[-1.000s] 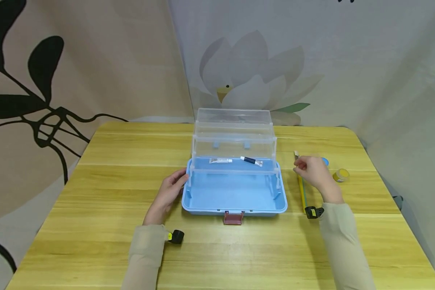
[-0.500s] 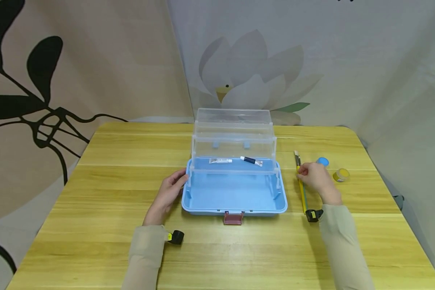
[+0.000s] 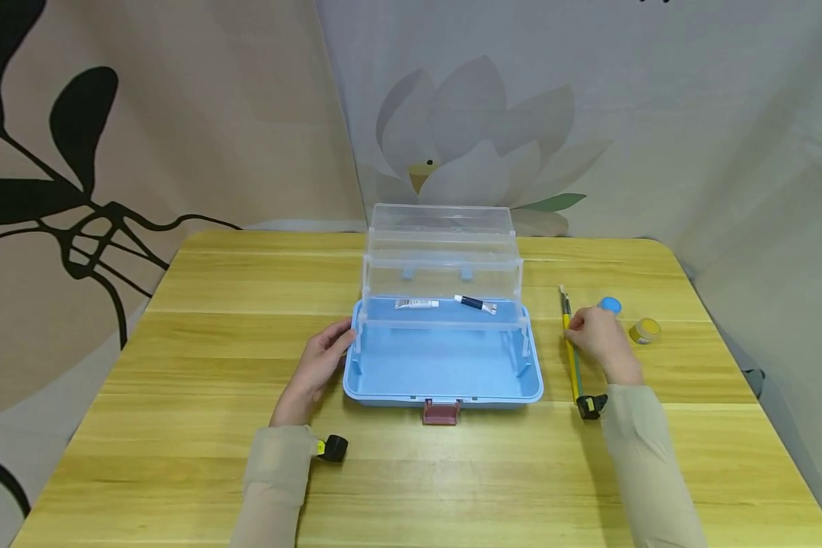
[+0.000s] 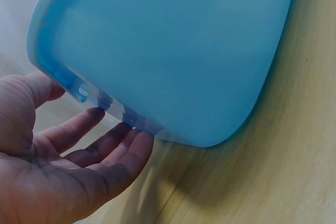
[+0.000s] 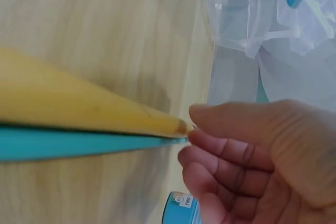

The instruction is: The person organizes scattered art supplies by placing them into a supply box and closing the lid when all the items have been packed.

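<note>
Meanwhile, our left hand (image 3: 315, 365) rested with straight fingers against the open blue box (image 3: 443, 365) mid-table, while our right hand (image 3: 599, 341) pinched the brushes (image 3: 570, 346) lying just right of it.

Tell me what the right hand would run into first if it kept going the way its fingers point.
The right hand points left, fingertips already at the paintbrushes on the table. Past those, likely the blue box, though depth is hard to judge.
</note>
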Demonstrator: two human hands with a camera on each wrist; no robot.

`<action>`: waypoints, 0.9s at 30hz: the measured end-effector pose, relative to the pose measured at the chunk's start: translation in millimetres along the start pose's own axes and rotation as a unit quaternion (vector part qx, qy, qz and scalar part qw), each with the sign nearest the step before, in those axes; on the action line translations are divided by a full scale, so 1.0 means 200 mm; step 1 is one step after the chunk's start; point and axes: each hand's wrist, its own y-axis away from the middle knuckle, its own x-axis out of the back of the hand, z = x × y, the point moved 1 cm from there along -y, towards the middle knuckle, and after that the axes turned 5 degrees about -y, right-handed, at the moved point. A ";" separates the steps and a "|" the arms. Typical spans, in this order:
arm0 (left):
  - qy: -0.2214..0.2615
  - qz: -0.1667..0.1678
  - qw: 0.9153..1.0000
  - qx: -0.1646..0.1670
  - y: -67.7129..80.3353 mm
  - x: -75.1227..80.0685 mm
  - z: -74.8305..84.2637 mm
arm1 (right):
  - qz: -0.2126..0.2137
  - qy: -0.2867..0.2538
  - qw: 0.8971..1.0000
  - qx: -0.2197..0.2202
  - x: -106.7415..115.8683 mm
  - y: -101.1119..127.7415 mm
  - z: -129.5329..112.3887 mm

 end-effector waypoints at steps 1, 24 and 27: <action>0.000 0.000 1.000 0.001 0.00 0.00 0.00 | 0.001 0.004 1.000 -0.003 0.00 0.00 0.00; -0.008 0.005 1.000 -0.010 0.00 0.00 0.00 | -0.010 0.039 0.997 -0.067 -0.04 -0.04 -0.01; -0.007 0.005 1.000 -0.010 0.00 0.00 0.00 | -0.007 0.041 0.997 -0.068 -0.04 -0.04 -0.01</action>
